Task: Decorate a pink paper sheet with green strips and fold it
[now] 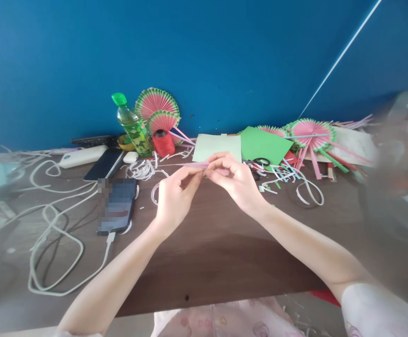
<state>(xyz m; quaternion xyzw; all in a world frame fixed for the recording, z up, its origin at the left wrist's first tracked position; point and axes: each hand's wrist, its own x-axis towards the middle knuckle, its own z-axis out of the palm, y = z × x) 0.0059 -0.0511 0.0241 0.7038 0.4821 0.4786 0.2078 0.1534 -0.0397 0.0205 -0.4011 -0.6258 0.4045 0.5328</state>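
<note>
Both hands meet above the middle of the dark brown table. My left hand pinches a thin pink paper strip between thumb and fingers. Close against it, my right hand is also closed on the pink paper, fingertips nearly touching those of the left. Part of the strip is hidden behind the fingers. Just beyond the hands lie a pale green sheet and a brighter green sheet. Black scissor handles show beside the right hand.
Pleated pink-and-green paper fans lean on the blue wall by a green-capped bottle and a red thread spool. More fans lie right. Paper scraps are scattered about. A phone and white cable occupy the left.
</note>
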